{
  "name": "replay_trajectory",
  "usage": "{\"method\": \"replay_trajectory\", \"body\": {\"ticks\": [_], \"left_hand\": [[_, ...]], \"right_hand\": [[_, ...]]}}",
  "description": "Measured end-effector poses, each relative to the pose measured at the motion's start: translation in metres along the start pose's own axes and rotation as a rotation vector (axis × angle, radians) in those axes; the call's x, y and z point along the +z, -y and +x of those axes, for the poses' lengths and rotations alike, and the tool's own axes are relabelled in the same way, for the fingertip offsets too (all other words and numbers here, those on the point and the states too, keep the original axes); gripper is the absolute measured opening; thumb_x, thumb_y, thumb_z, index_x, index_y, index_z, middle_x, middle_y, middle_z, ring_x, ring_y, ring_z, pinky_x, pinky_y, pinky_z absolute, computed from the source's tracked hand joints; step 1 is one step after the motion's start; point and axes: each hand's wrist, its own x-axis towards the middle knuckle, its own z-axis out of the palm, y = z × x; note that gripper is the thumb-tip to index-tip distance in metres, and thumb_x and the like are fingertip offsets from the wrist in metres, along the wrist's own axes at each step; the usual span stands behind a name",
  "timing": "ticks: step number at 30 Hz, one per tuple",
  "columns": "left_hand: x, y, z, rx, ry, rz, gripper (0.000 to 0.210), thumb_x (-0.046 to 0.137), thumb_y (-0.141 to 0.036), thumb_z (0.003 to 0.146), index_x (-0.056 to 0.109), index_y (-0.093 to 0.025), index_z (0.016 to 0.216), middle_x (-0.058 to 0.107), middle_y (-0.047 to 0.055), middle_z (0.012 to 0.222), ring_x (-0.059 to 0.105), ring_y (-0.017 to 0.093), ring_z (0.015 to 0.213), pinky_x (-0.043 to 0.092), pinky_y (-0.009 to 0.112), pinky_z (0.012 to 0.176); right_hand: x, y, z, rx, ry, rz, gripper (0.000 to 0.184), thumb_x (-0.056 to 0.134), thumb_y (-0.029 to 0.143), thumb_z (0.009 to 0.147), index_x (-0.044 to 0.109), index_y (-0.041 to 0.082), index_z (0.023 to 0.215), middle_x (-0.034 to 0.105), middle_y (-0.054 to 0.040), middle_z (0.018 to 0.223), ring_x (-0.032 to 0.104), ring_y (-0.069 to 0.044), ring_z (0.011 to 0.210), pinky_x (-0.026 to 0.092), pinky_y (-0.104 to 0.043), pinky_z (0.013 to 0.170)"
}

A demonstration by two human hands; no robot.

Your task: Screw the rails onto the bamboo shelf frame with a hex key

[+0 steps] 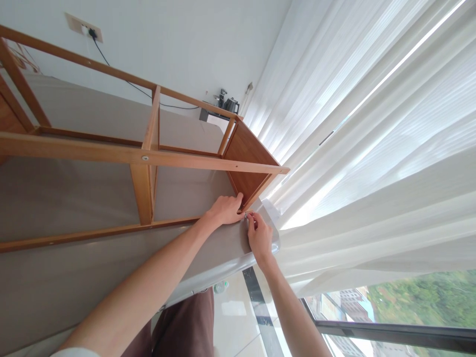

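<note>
A long brown wooden frame point(193, 159) with an end panel point(247, 148) lies across a grey padded surface point(92, 196). My left hand point(226, 209) is closed around the frame's lower near corner, its thumb against the panel's lower edge. Right beside it, my right hand point(260, 234) pinches at the end of the lower rail point(178, 221). A small shiny bit shows at those fingertips, too small to name. Screw heads or holes dot the middle rail, one of them a metal fastener point(145, 157) by the divider point(151, 183).
White curtains point(372, 148) hang close on the right, above a window point(372, 307). Behind the frame, a dark kettle point(231, 105) stands near the wall, and a black cable runs from a wall socket point(84, 27). A clear bottle point(221, 286) is on the tiled floor.
</note>
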Motion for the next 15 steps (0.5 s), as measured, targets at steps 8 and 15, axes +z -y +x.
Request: {"method": "replay_trajectory", "body": {"ticks": [8,15], "left_hand": [[0.0026,0.0009,0.0013,0.001,-0.005,0.007,0.043,0.052,-0.052,0.091,0.048,-0.019,0.118,0.076,0.014,0.103,0.074,0.034,0.093,0.053,0.04,0.077],[0.0024,0.0024,0.0011,0.011,-0.009,-0.007,0.044,0.053,-0.052,0.09,0.048,-0.019,0.118,0.077,0.013,0.098,0.074,0.034,0.091,0.053,0.04,0.075]], "right_hand": [[-0.0008,0.0002,-0.0005,-0.057,0.022,-0.116,0.041,0.031,0.039,0.106,0.069,0.023,0.101,0.075,-0.0058,0.091,0.067,-0.021,0.075,0.04,-0.029,0.066],[-0.0075,0.0055,0.0025,0.066,0.01,0.023,0.032,0.041,0.04,0.102,0.069,0.025,0.103,0.076,-0.0004,0.085,0.065,-0.017,0.061,0.044,-0.028,0.068]]}}
